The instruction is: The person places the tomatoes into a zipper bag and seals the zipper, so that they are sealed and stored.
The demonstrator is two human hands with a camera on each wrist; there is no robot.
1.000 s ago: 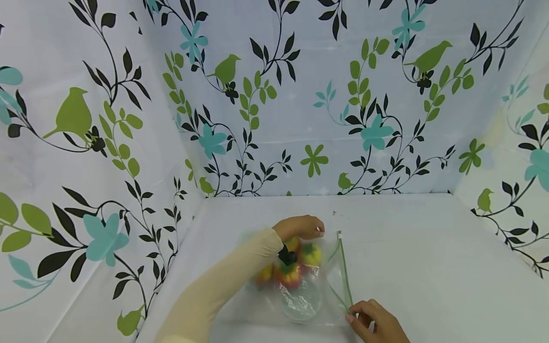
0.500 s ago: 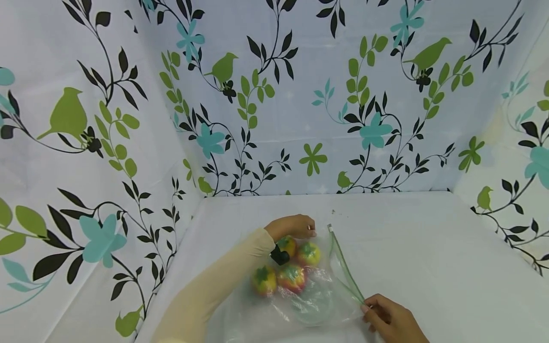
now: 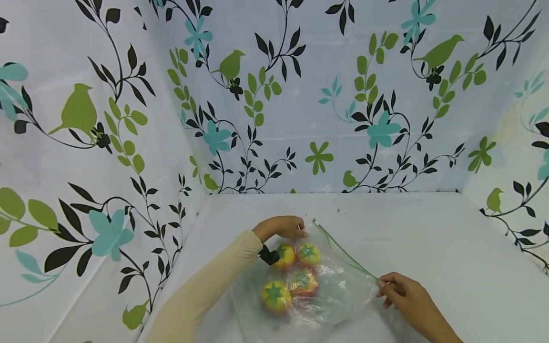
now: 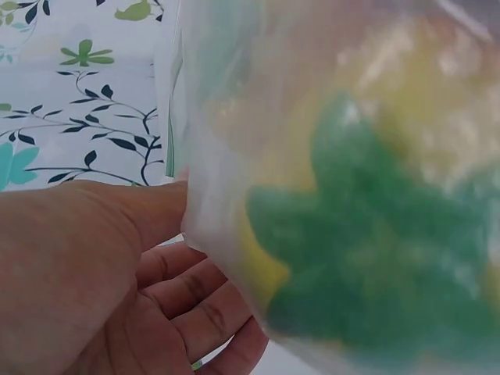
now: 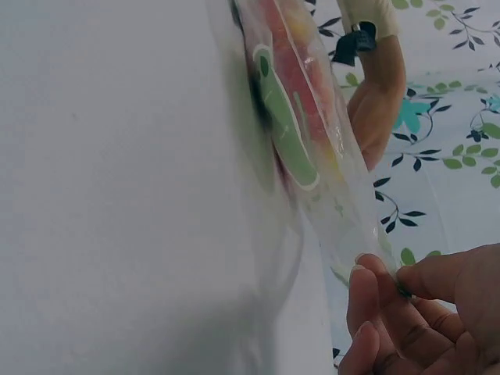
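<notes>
A clear plastic zip bag [image 3: 358, 288] holds several red-and-yellow fruits [image 3: 276, 296] with green star-shaped tops. Its green zip strip [image 3: 346, 255] slants from the far end down to the right. My left hand [image 3: 286, 227] pinches the bag's far edge, thumb on one side, fingers bent behind. My right hand [image 3: 403, 291] pinches the near right end of the zip strip between thumb and forefinger. In the left wrist view, a fruit top [image 4: 375, 242] seen through the film fills much of the frame. From the right wrist, a green printed patch [image 5: 287, 125] shows on the bag's underside.
The bag is over a white table [image 3: 429, 238]. Behind and beside it hang white curtains [image 3: 279, 119] printed with birds, leaves and flowers. A black device [image 3: 268, 256] is strapped to my left wrist, close to the fruits.
My right hand has moved right and away from me with the zip end, slanting the strip more. My left hand has shifted left. The fruits have slid apart, showing more from under the left arm.
</notes>
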